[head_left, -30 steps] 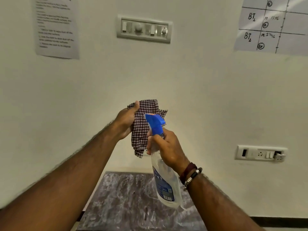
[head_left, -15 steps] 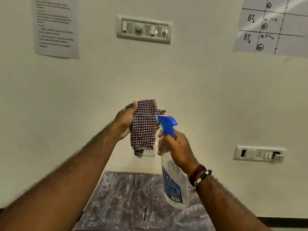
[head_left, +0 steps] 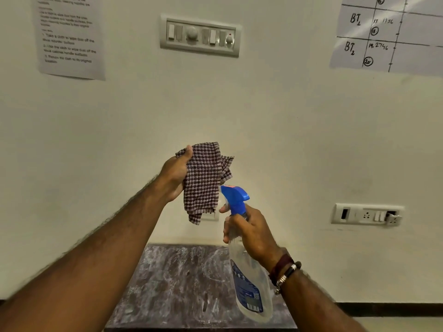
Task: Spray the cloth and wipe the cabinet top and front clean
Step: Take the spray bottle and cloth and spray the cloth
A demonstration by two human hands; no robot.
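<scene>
My left hand (head_left: 173, 174) holds a brown checked cloth (head_left: 203, 180) up in front of the wall, the cloth hanging down from my fingers. My right hand (head_left: 251, 233) grips the neck of a clear spray bottle (head_left: 249, 279) with a blue trigger head (head_left: 235, 196). The nozzle points left toward the lower part of the cloth, a short gap away. Below both hands lies the dark, dusty marbled cabinet top (head_left: 182, 283). The cabinet front is out of view.
A cream wall fills the view. On it are a switch panel (head_left: 200, 35), a printed sheet (head_left: 69, 37) at upper left, a handwritten chart (head_left: 388, 32) at upper right, and a socket plate (head_left: 366, 214) at right. A small socket sits behind the cloth.
My right hand has drawn the spray bottle to the right and slightly down, away from the cloth. The left hand and cloth stay almost where they were.
</scene>
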